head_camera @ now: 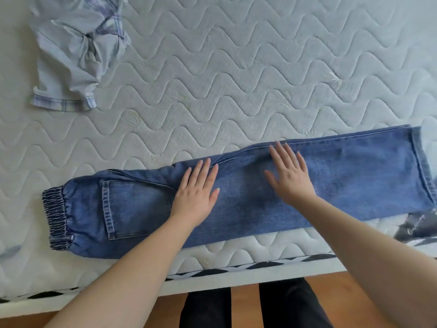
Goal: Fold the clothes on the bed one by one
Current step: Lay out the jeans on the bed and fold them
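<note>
Blue jeans (354,181) lie along the near edge of the bed, one leg folded over the other, with the elastic waistband at the left and the hems at the right. My left hand (196,192) rests flat on the denim just right of the back pocket. My right hand (289,176) lies flat on the legs further right, fingers spread and straight. A crumpled pale blue checked shirt (75,50) sits at the far left of the quilted white mattress (260,79).
A dark printed garment (418,227) pokes out under the jeans' hems at the right edge. The mattress border (236,268) runs along the front, with wooden floor and my dark trouser legs (255,306) below it.
</note>
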The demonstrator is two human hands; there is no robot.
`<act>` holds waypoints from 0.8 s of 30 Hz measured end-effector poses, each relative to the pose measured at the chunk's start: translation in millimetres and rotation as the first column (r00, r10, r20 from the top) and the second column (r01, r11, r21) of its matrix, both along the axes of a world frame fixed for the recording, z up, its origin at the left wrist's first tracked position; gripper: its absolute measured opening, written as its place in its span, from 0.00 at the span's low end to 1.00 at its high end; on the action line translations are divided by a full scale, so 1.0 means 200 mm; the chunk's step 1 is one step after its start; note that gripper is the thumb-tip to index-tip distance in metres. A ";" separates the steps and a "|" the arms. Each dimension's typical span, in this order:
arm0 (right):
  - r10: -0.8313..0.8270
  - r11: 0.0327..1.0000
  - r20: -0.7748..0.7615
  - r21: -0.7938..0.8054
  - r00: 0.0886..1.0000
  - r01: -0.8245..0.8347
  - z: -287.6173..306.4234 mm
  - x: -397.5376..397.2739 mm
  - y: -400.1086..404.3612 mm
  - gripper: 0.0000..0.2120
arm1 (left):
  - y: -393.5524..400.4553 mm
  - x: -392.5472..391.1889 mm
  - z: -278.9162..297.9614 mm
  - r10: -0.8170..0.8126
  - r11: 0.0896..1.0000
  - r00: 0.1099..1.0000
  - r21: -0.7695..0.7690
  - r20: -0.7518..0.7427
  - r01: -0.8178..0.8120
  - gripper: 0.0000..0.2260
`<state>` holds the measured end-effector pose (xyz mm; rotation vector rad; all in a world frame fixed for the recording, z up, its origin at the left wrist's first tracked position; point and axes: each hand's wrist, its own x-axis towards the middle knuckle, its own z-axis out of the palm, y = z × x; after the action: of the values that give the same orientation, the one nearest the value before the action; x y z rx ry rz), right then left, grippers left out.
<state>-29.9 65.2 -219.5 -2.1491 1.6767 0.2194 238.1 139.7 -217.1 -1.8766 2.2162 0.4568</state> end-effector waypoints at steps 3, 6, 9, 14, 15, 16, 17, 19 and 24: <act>-0.072 0.997 0.028 0.015 0.997 0.072 0.03 -0.10 0.06 0.29 | -0.05 -0.19 0.02 -0.076 0.996 0.997 0.040 -0.016 0.076 0.26; -0.055 0.998 0.025 0.044 0.998 0.054 0.06 -0.28 0.14 0.28 | -0.10 -0.42 0.04 -0.148 0.987 0.987 0.063 -0.057 0.151 0.28; -0.155 0.987 0.000 0.044 0.988 0.155 0.08 -0.49 0.19 0.29 | -0.15 -0.64 0.06 -0.248 0.963 0.967 0.090 -0.060 0.253 0.29; -0.385 0.922 -0.002 0.049 0.923 0.385 0.06 -0.76 0.24 0.32 | -0.24 -1.04 0.06 -0.389 0.903 0.920 0.181 -0.040 0.390 0.28; -0.417 0.908 -0.003 0.043 0.909 0.416 0.05 -0.81 0.23 0.32 | -0.26 -1.11 0.06 -0.402 0.897 0.915 0.186 -0.035 0.401 0.28; -0.445 0.894 -0.009 0.040 0.895 0.445 0.04 -0.87 0.22 0.32 | -0.29 -1.16 0.05 -0.415 0.891 0.909 0.188 -0.029 0.412 0.28; -0.477 0.878 -0.016 0.036 0.879 0.477 0.03 -0.92 0.21 0.32 | -0.31 -1.21 0.04 -0.433 0.884 0.901 0.188 -0.014 0.428 0.30; -0.545 0.837 -0.036 0.031 0.837 0.546 0.02 -1.06 0.18 0.33 | -0.35 -1.29 0.02 -0.492 0.855 0.869 0.213 0.050 0.472 0.36; -0.617 0.780 -0.083 0.066 0.782 0.622 0.01 -1.33 0.11 0.40 | -0.42 -1.37 -0.04 -0.497 0.804 0.861 0.428 0.107 0.411 0.53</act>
<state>-296.4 87.2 -218.2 -1.4198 2.2549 0.1554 -35.9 56.2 -224.4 -1.0810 2.1319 0.5279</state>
